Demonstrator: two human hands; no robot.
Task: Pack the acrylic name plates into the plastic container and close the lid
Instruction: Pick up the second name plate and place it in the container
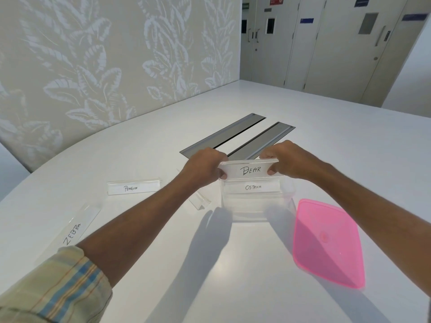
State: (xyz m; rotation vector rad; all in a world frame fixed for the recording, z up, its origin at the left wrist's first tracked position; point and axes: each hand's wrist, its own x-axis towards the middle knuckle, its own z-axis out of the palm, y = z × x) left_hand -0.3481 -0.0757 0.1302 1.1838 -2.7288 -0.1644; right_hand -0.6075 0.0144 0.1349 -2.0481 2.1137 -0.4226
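My left hand (205, 167) and my right hand (285, 159) grip the two ends of the acrylic name plate marked BEAR (249, 170), held just above the clear plastic container (251, 210). Inside the container lies the plate marked OSTRICH (253, 187). The PENGUIN plate (133, 187) lies on the table to the left. Nearer me, at the far left, lies the ZEBRA plate (74, 231). Another clear plate (198, 200) lies partly under my left forearm. The pink lid (326, 241) lies flat to the right of the container.
The white table (210, 276) has two grey cable hatches (233, 136) just beyond my hands. A patterned wall runs along the table's left side. Doors stand far off at the back right.
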